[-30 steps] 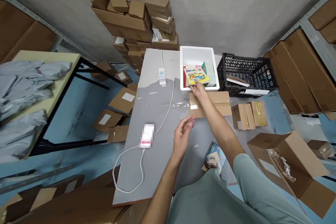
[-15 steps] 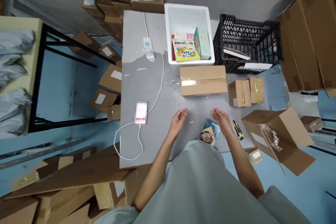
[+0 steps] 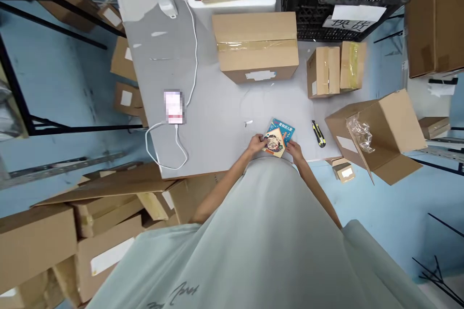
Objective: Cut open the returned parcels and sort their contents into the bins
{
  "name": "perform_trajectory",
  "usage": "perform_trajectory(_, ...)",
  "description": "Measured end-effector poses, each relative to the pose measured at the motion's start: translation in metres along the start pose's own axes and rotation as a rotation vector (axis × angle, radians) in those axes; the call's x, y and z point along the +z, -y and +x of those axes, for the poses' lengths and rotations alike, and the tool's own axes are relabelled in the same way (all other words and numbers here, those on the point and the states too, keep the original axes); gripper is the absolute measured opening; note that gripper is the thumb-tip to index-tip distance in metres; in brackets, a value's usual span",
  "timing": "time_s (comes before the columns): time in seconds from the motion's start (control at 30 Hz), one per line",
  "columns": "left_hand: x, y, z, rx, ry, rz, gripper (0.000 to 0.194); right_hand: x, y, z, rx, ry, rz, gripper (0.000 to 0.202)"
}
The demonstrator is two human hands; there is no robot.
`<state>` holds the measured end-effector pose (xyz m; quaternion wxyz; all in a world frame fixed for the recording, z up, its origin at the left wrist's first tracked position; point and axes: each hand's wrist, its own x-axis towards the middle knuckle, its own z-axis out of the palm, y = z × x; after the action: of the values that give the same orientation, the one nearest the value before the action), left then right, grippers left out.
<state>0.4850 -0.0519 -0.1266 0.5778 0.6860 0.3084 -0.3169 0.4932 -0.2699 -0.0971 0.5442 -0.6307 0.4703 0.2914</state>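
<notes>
At the table's front edge lie two small books, one partly over the other. The upper one is a cream book (image 3: 274, 143) with a round picture on its cover. Beneath it a blue book (image 3: 285, 128) with white lettering shows at the top and right. My left hand (image 3: 256, 144) is closed at the left edge of the cream book, thumb on its cover. My right hand (image 3: 295, 150) pinches the lower right edge of the blue book. Its fingertips are partly hidden under the book.
A box cutter (image 3: 318, 133) lies right of the books. Behind stands a taped carton (image 3: 257, 48), with two smaller boxes (image 3: 324, 72) beside it. An open carton (image 3: 377, 135) is at the right. A white bin (image 3: 232, 6), black crate (image 3: 308, 24) and cabled phone (image 3: 174, 107) surround the work area.
Both hands have come down from above the table onto the books and closed on their edges. My view has tilted downward, so the bin and crate sit higher in it.
</notes>
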Motion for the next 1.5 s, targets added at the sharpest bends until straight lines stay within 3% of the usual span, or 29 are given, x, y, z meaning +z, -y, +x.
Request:
perform_trajectory(0.13,-0.001,-0.013,0.002,-0.089,0.012,-0.016,0.043,-0.006,0.006,0.001,0.005,0.048,0.024,0.02)
perform_trajectory(0.33,-0.005,-0.026,-0.021,0.005,0.006,-0.149,0.063,-0.008,0.014,-0.005,-0.01,0.191,0.025,0.028)
perform_trajectory(0.43,-0.016,-0.031,-0.041,0.129,-0.018,-0.274,0.079,-0.005,0.019,-0.011,-0.074,0.281,0.023,0.036)
perform_trajectory(0.53,-0.038,-0.034,-0.068,0.241,-0.086,-0.408,0.087,-0.006,0.031,-0.021,-0.244,0.361,0.036,0.051)
perform_trajectory(0.67,-0.064,-0.036,-0.111,0.296,-0.144,-0.502,0.082,-0.008,0.057,-0.04,-0.436,0.521,0.014,0.06)
perform_trajectory(0.77,-0.073,-0.041,-0.136,0.34,-0.189,-0.549,0.076,-0.006,0.076,-0.059,-0.524,0.599,0.016,0.06)
perform_trajectory(0.9,-0.078,-0.049,-0.153,0.375,-0.206,-0.594,0.073,-0.001,0.092,-0.085,-0.641,0.561,-0.028,0.061)
perform_trajectory(1.03,-0.091,-0.052,-0.155,0.389,-0.192,-0.599,0.07,0.001,0.099,-0.11,-0.749,0.514,-0.039,0.061)
perform_trajectory(1.5,-0.146,-0.053,-0.164,0.521,-0.072,-0.679,0.066,0.032,0.088,-0.179,-0.895,0.398,-0.041,0.059)
